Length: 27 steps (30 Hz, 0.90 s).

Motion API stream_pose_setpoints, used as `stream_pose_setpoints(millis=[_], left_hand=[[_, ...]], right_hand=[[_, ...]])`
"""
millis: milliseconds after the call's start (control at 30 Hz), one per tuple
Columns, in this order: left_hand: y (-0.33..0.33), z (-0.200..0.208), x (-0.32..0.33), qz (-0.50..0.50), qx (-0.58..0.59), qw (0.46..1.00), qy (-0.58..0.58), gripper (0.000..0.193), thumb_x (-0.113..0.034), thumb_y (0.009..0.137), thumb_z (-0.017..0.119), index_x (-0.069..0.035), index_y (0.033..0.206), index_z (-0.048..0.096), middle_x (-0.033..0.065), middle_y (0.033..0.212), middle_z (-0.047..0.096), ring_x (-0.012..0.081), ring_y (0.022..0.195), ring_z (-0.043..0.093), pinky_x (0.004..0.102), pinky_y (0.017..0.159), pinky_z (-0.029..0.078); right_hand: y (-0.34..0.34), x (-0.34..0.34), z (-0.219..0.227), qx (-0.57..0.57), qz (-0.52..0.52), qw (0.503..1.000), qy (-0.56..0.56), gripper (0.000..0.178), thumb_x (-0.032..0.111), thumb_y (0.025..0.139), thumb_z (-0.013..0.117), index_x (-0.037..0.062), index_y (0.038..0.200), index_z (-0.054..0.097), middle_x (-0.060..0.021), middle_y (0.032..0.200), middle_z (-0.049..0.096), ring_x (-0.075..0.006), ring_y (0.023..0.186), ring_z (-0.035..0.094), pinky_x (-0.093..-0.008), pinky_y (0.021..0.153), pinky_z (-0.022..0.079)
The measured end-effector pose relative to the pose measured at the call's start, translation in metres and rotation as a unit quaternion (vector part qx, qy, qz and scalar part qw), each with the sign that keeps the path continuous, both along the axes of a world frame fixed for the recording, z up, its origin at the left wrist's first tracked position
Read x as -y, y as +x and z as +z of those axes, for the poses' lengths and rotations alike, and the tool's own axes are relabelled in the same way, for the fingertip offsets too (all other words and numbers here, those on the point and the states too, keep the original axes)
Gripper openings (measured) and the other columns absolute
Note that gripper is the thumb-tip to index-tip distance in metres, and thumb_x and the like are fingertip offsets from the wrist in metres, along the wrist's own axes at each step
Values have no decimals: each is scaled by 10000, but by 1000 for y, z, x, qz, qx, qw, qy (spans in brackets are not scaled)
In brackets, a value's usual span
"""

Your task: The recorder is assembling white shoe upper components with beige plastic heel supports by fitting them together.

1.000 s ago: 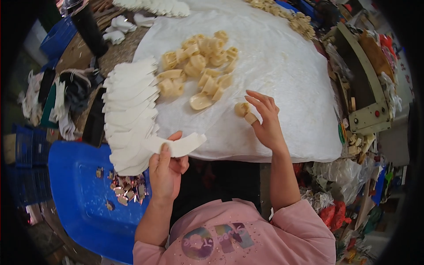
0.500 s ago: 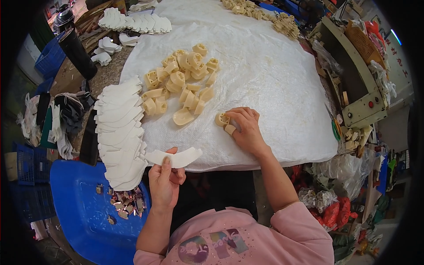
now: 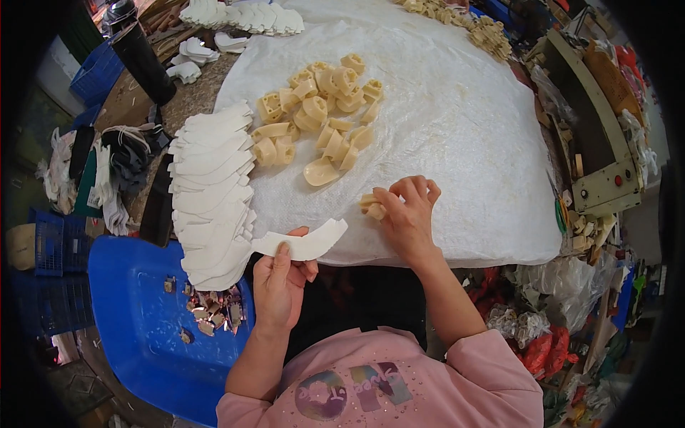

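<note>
My left hand (image 3: 278, 284) pinches a curved white sheet piece (image 3: 317, 242) between thumb and fingers, just off the near edge of the covered table. Its left end reaches the overlapping row of similar white pieces (image 3: 210, 189). My right hand (image 3: 412, 225) is closed on a cream plastic shoe heel (image 3: 371, 206), thumb and fingers around its right side, and partly hides it. It cannot be told whether this heel touches the cloth. Farther back lies a loose pile of cream heels (image 3: 321, 89), some showing hollow ends.
A white woven sheet (image 3: 457, 143) covers the table. At lower left stands a blue tub (image 3: 135, 314) with small scraps inside. A black cylinder (image 3: 145, 64) rises at far left. More cream pieces (image 3: 489, 36) lie at the back; a green-grey machine (image 3: 606, 178) borders the right side.
My right hand has drawn the cream heel nearer to me and turned it. The left hand still holds the white piece. The whole view has shifted slightly.
</note>
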<state>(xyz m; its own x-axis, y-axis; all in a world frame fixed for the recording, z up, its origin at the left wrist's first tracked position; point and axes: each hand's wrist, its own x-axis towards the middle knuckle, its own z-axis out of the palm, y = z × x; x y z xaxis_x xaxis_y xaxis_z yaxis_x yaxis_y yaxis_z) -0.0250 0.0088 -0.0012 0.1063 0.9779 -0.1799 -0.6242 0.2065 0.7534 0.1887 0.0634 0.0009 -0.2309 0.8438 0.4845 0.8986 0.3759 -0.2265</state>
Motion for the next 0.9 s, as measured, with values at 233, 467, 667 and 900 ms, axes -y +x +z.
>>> stream_pose_setpoints(millis=[233, 467, 667, 900], left_hand=[[0, 6, -2, 30, 0, 1000, 3, 364, -199, 986, 396, 100, 1140, 536, 116, 960, 611, 122, 726, 522, 255, 618, 415], [4, 10, 5, 48, -56, 995, 66, 367, -188, 989, 387, 108, 1162, 520, 152, 1071, 603, 149, 917, 581, 281, 803, 477], [5, 25, 13, 0, -72, 995, 67, 377, -192, 987, 380, 114, 1172, 502, 163, 1101, 593, 180, 983, 600, 311, 855, 489], [2, 23, 17, -17, -162, 985, 62, 379, -178, 988, 375, 132, 1169, 498, 183, 1127, 581, 194, 997, 596, 313, 865, 486]], right_hand=[[5, 21, -2, -298, 62, 949, -85, 305, -100, 689, 605, 28, 966, 605, -130, 976, 578, -275, 843, 581, -327, 697, 482], [-46, 37, 31, -415, 244, 876, -29, 396, -120, 716, 617, 34, 1074, 545, -140, 983, 607, -278, 826, 617, -330, 712, 504], [-65, 36, 14, -363, 283, 881, 110, 436, -129, 663, 627, 47, 1055, 556, -135, 992, 610, -305, 859, 596, -357, 679, 504], [-64, 36, 12, -346, 274, 891, 110, 423, -103, 661, 651, 52, 1046, 565, -128, 991, 611, -307, 848, 590, -356, 680, 499]])
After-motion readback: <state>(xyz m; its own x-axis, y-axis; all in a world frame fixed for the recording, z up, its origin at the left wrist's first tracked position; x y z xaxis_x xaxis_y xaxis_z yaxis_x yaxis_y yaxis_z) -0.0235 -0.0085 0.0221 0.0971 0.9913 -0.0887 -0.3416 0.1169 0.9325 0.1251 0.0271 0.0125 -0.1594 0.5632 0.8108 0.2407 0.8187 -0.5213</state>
